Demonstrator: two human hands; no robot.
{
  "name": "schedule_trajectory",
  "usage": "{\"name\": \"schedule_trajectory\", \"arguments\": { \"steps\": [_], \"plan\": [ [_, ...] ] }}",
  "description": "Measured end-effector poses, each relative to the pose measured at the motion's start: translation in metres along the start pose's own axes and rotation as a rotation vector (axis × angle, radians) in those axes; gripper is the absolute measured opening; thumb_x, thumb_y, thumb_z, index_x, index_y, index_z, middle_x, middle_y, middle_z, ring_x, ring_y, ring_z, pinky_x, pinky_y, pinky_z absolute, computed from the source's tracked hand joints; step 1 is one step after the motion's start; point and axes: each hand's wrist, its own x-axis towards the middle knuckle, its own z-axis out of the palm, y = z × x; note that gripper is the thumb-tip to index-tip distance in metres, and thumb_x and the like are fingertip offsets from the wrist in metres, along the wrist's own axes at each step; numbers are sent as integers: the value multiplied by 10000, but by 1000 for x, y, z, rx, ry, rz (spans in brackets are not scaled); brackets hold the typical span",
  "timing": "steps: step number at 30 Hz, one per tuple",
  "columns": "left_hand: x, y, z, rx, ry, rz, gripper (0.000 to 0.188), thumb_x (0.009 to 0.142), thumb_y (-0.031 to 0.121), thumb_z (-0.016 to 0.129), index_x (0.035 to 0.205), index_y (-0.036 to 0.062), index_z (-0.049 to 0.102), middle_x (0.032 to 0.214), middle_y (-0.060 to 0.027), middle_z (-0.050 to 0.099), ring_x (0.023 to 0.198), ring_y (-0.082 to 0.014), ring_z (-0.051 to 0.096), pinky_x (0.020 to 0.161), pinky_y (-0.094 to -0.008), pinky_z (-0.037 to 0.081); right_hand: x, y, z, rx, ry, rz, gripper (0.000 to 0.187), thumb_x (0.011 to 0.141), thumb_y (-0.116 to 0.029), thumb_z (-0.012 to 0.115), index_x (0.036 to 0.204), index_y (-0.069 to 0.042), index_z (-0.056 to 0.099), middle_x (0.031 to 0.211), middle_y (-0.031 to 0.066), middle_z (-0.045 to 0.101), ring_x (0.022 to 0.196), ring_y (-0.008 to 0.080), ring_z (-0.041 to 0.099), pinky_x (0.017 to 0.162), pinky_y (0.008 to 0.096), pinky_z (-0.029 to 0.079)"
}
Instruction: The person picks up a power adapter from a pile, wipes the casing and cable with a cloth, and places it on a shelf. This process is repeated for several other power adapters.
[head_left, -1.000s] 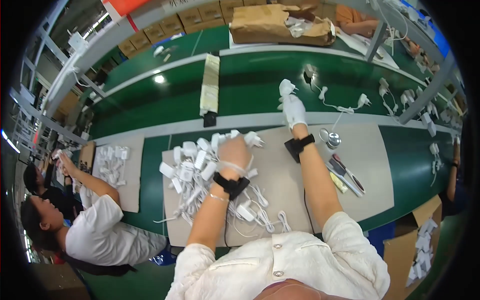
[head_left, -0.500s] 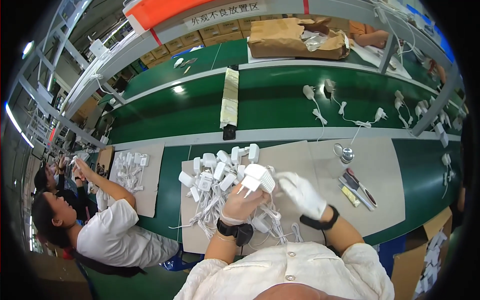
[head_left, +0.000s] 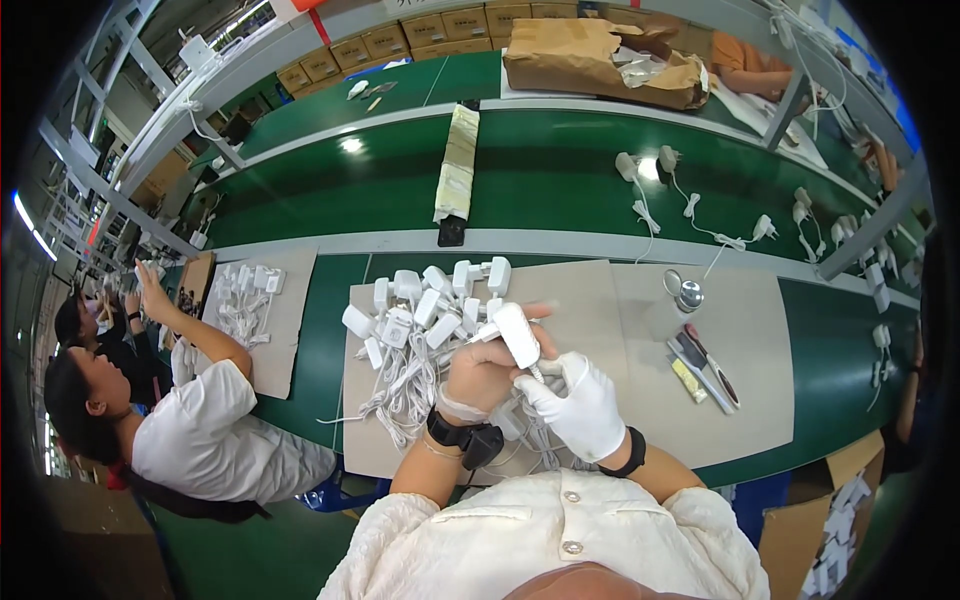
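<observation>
Listener: Where are the person's hands?

Describer: In front of the chest, close together above the tabletop (head_left: 335,325). The bare left hand (head_left: 482,372) and the white-gloved right hand (head_left: 580,405) meet at one white power adapter (head_left: 517,335).

Listener: How does each grip stand?

Describer: The left grip is clamped on the adapter, its fingers partly hidden behind the casing. The right grip is pinched together at the adapter's lower end, where the cord leaves it (the glove hides the exact contact).

Listener: And the adapter itself?

Describer: It is held tilted, its smooth broad face toward the camera, just right of a heap of similar white adapters (head_left: 430,310) with tangled cords. The heap lies on a beige board (head_left: 575,290) that covers part of the green tabletop.

Listener: What else is on that board?

Describer: On its right side, a container with a shiny metal top (head_left: 690,295); nearer the person, a tool with red and black handles (head_left: 712,365) and a small yellow block (head_left: 688,382).

Listener: Beyond it?

Describer: A pale rail (head_left: 400,241), then a green strip (head_left: 560,160) carrying a few corded adapters (head_left: 668,160). Further back lies a torn brown paper package (head_left: 570,65). At left, a co-worker in a white shirt (head_left: 205,425) sits with one hand raised.
</observation>
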Motion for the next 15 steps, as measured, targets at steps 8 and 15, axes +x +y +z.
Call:
{"name": "schedule_trajectory", "arguments": {
  "steps": [8, 15],
  "plan": [
    [4, -6, -2, 20, 14, 6, 674, 695, 104, 506, 1339, -77, 426, 1031, -179, 610, 885, -236, 582, 824, -294, 448, 2, -2, -3, 234, -29, 197, 252, 857, -213, 716, 872, 4, 588, 672, 48, 625, 518, 110, 594, 484, 238, 468],
    [7, 2, 24, 4, 224, 117, 521, 905, 187, 473, 1392, 12, 416, 1127, -142, 605, 776, -117, 525, 661, -209, 396, 13, -17, -33, 684, -366, 542, 287, 997, -280, 476, 861, -33, 529, 588, -10, 469, 399, 68, 384, 369, 215, 296]
  ]
}}
